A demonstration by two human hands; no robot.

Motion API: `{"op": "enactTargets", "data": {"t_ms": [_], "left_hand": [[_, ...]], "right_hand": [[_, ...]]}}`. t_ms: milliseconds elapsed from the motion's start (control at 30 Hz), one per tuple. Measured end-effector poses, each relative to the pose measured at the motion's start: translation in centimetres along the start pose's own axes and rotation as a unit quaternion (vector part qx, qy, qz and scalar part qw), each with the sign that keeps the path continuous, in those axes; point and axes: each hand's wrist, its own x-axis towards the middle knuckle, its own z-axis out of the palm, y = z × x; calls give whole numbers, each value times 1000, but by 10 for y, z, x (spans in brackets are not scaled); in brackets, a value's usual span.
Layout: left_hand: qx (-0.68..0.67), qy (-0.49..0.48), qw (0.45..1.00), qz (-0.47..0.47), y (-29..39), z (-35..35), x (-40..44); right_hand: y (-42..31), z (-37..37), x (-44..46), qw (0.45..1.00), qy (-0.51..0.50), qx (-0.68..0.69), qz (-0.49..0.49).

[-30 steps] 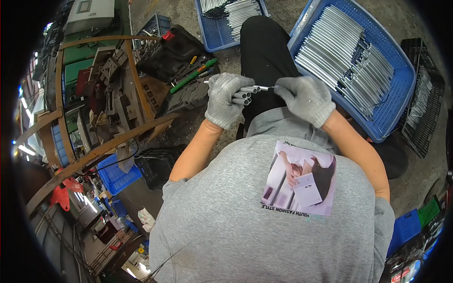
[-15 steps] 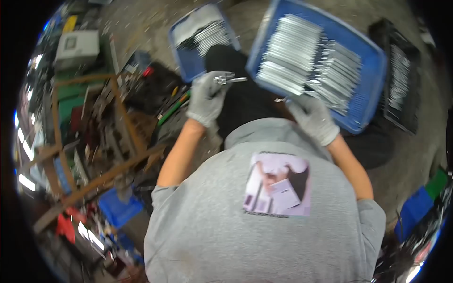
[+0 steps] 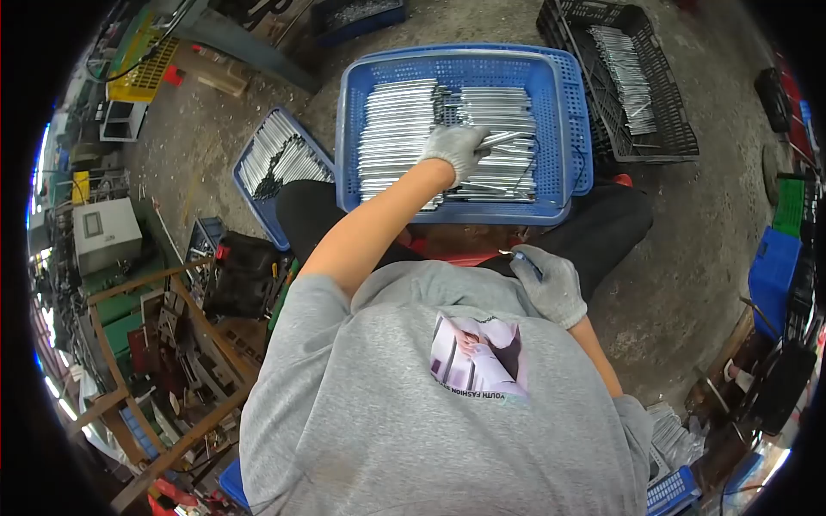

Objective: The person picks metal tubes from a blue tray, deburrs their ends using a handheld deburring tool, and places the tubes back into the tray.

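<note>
Two stacks of silvery metal tubes (image 3: 396, 129) lie in a large blue plastic basket (image 3: 344, 138) in front of me. Over the right-hand stack, my left hand (image 3: 458, 151), in a grey glove, is closed on a few tubes (image 3: 506, 138) that point to the right. My right hand (image 3: 551, 285), gloved too, is near my lap below the basket. Its fingers are closed round a small tool (image 3: 527, 262) with a dark blue handle and a thin metal tip pointing left.
A smaller blue basket (image 3: 239, 172) with metal pieces stands left of the big one. At the back right is a black crate (image 3: 671, 129) holding thin rods. A wooden frame (image 3: 202, 322) and a black tool case (image 3: 241, 273) lie at the left.
My view has turned toward the large basket. My left hand has moved from above my leg to over the basket, still with tubes. My right hand keeps the tool near my lap.
</note>
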Motion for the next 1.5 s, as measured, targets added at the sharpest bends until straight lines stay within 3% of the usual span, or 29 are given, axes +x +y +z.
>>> {"op": "enactTargets", "data": {"t_ms": [167,300,400,500,567,600,667,800,900,1100,1167,1300,1367,1400,1433,1500], "left_hand": [[89,-56,994,-25,6,36,32],[137,-51,989,-23,-2,60,49],[164,-22,986,-6,-7,79,56],[167,16,985,25,-13,95,60],[125,15,991,49,-11,96,59],[109,-44,993,30,0,84,57],[95,-30,994,37,2,83,51],[89,-26,995,21,-6,81,41],[80,-39,996,-7,-15,84,33],[-7,-6,984,-177,-15,93,28],[-58,-18,981,-182,-20,102,33],[84,68,986,-130,-1,96,26],[-52,3,995,-81,6,84,26],[-52,9,996,-67,16,77,23],[-52,9,996,-68,18,84,25],[-234,-22,966,-110,19,104,37]], "right_hand": [[20,-5,-9,998,37,23,34],[26,-15,3,996,83,30,33],[44,-28,28,977,175,90,77],[39,-50,60,929,179,219,237],[60,-51,81,941,193,165,225],[63,-53,90,938,174,145,262],[69,-53,107,929,151,115,316],[109,-40,129,956,146,-23,255],[106,-36,128,945,156,55,283],[121,-34,133,945,142,64,286],[115,-36,133,948,149,61,275],[103,-39,129,958,160,-37,233],[101,-38,123,962,164,-63,209],[75,-41,117,968,166,-65,175],[60,-43,112,974,167,-67,140],[63,-37,108,977,168,-68,116]]}}
